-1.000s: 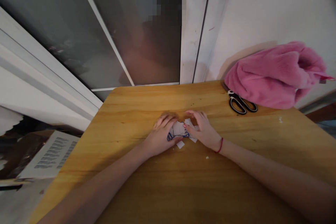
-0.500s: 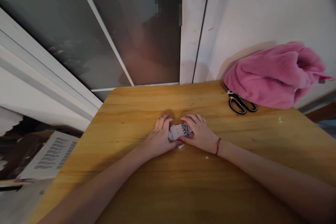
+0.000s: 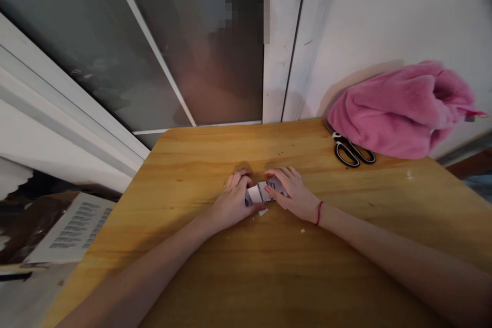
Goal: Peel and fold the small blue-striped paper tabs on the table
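Small pieces of white paper with dark blue print [image 3: 255, 194] lie bunched on the wooden table [image 3: 246, 277], between my two hands. My left hand [image 3: 236, 196] curls round the left side of the pieces, its thumb along the near edge. From the right, my right hand [image 3: 290, 189] closes on them with the thumb resting on top. A loose white scrap [image 3: 263, 211] lies just below the bunch. Fingers and thumbs cover part of the pieces, so their number cannot be made out.
Black-handled scissors [image 3: 351, 152] lie at the back right, blades hidden under a pink plush cloth [image 3: 400, 107]. Tiny white bits [image 3: 302, 230] dot the tabletop. A framed glass door [image 3: 154, 61] stands behind the table, and an open carton [image 3: 73, 225] is at the lower left.
My right thumb has moved from the near edge up onto the top of the paper pieces. The pieces have shifted, and a bare white one now shows at left.
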`<state>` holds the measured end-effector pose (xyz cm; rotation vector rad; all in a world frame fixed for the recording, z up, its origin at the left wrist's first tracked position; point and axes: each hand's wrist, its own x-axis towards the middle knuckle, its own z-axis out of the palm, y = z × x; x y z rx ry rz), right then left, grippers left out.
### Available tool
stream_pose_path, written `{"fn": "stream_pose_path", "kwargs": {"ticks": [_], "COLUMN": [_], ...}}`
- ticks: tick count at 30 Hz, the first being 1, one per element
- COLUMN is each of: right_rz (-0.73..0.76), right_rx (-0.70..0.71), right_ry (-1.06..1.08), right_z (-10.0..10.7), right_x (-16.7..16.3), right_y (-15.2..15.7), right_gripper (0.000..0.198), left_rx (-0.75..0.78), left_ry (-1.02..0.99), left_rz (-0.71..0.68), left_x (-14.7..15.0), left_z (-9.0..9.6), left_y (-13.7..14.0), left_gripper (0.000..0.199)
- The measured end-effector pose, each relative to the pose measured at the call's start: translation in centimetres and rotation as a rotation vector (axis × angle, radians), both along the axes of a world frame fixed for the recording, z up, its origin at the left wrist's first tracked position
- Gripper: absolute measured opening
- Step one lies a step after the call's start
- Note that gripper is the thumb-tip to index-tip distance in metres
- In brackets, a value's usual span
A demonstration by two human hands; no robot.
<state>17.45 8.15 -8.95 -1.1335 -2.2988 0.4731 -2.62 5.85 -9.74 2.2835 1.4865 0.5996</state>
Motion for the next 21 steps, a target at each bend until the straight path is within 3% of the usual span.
{"fn": "stream_pose_path", "kwargs": {"ticks": [10, 17, 21], "right_rz": [-0.018, -0.015, -0.014], "right_rx": [-0.028, -0.021, -0.017], "right_ry": [0.062, 0.065, 0.064], "right_z": [-0.14, -0.28, -0.24], "right_x": [-0.07, -0.06, -0.04], "right_y": [0.20, 0.29, 0.31], "right_gripper": [0.026, 0.026, 0.025], "left_rx": [-0.048, -0.096, -0.092], "left_ry": [-0.094, -0.181, -0.223], "left_rz": [-0.055, 0.012, -0.077], "left_x": [0.18, 0.23, 0.20], "left_z": [0.89, 0.69, 0.93], "left_y": [0.03, -0.11, -0.22], "left_gripper": [0.033, 0.031, 0.024]}}
